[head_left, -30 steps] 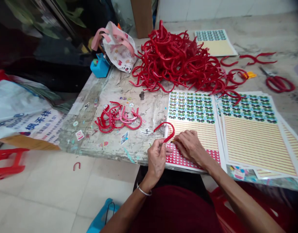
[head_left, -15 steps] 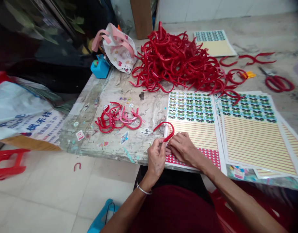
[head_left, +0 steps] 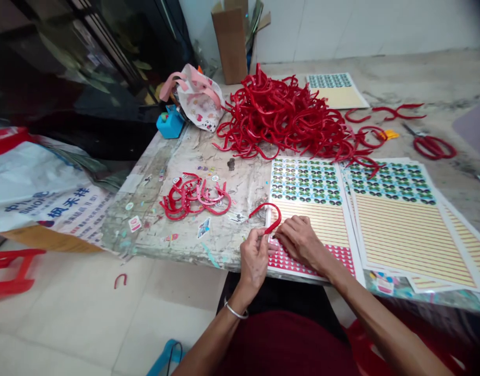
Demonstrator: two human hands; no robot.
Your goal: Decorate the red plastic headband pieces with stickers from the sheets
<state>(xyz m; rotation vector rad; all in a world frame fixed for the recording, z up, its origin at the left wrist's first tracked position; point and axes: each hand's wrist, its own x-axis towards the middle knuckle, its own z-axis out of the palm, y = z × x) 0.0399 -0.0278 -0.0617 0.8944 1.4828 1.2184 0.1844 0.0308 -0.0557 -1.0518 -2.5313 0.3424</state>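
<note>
My left hand (head_left: 254,258) pinches one end of a red curved plastic strip (head_left: 278,215), its free end arching up and leftward over the table. My right hand (head_left: 300,241) lies just to the right, its bent fingers together over a sticker sheet (head_left: 310,209). A tiny dark bit shows at those fingertips; I cannot make out what it is. The sheet carries green-and-blue eye-like pictures at its top, thin striped lines in the middle and red shapes below. Left of my hands sits a small group of similar strips (head_left: 185,201), and a large heap of red strips (head_left: 279,117) fills the back.
More sticker sheets (head_left: 408,230) overlap at right, with another sheet (head_left: 339,96) behind. Red-handled scissors (head_left: 433,146) lie at far right. A blue holder (head_left: 170,124), a white bag (head_left: 201,102) and a cardboard box (head_left: 231,47) stand at back left. One strip (head_left: 120,280) is on the floor.
The view has tilted upward slightly, so the table's contents sit lower in the picture. My right fingertips have drawn slightly away from the strip; my left hand keeps its pinch.
</note>
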